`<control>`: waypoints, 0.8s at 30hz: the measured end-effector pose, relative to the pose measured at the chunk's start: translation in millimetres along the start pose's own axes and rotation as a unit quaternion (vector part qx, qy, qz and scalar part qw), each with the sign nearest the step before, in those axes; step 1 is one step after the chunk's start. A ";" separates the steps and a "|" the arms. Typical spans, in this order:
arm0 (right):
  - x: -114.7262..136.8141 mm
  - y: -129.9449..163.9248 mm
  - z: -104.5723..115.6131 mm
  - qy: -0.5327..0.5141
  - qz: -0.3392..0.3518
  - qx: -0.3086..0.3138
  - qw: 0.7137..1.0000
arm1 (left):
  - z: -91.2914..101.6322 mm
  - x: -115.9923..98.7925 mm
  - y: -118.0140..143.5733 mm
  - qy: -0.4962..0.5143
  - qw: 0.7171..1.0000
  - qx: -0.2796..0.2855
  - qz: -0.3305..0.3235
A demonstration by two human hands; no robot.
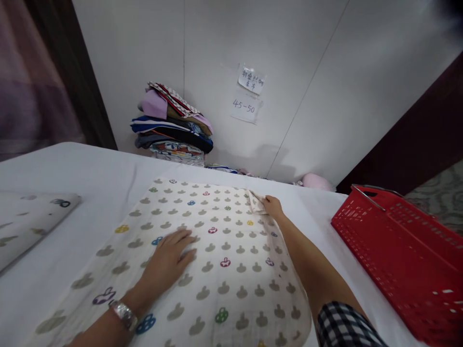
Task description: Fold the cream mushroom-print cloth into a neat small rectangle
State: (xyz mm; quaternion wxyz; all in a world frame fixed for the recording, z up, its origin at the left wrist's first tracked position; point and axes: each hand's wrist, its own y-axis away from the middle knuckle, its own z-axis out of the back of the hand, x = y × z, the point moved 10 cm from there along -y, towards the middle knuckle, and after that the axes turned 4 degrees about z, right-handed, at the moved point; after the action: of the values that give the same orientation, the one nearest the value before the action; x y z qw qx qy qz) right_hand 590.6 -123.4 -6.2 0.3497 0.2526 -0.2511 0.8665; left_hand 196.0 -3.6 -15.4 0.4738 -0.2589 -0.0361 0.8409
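Observation:
A cream cloth [217, 250] printed with small grey and coloured shapes lies spread on the white table [90, 173] in front of me. My left hand [168, 260] rests flat on the cloth's middle, fingers apart, a metal watch on the wrist. At the cloth's far right corner, my right hand [272, 206] pinches the folded-over corner between its fingers. That arm stretches across the cloth's right edge, and its checked sleeve shows at the bottom.
A red plastic basket [405, 255] stands at the table's right side. A stack of folded clothes [173, 127] sits against the white wall, with paper notes [249, 94] taped beside it. Another patterned folded cloth [29, 221] lies at the left edge.

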 end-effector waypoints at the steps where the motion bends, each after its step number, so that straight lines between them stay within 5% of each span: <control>1: -5.1 -4.8 4.6 0.002 -0.011 -0.019 1.000 | -0.7 0.3 0.0 -0.001 1.000 0.003 0.000; 5: -19.5 -19.3 23.4 -0.006 -0.040 -0.093 0.995 | -1.0 1.6 0.2 -0.004 1.000 0.004 0.001; 9: -7.4 -9.1 24.9 -0.035 0.002 -0.108 0.994 | 0.0 1.3 0.5 -0.002 1.000 -0.004 -0.004; 17: 49.0 61.3 -19.0 0.059 0.238 0.106 0.964 | 0.4 0.9 -0.2 -0.005 1.000 -0.006 0.001; 19: 46.3 59.0 -18.3 0.070 0.207 0.107 0.970 | 0.6 0.9 -0.5 -0.006 1.000 -0.004 0.002; 24: 12.0 21.2 2.7 -0.061 -0.003 0.015 0.998 | -0.4 2.2 -1.1 -0.002 1.000 0.002 0.004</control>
State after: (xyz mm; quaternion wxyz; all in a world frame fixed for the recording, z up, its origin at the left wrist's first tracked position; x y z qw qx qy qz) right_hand 568.1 -132.7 -2.3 0.3327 0.3114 -0.2578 0.8520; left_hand 196.1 -1.3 -16.3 0.4711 -0.2562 -0.0349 0.8433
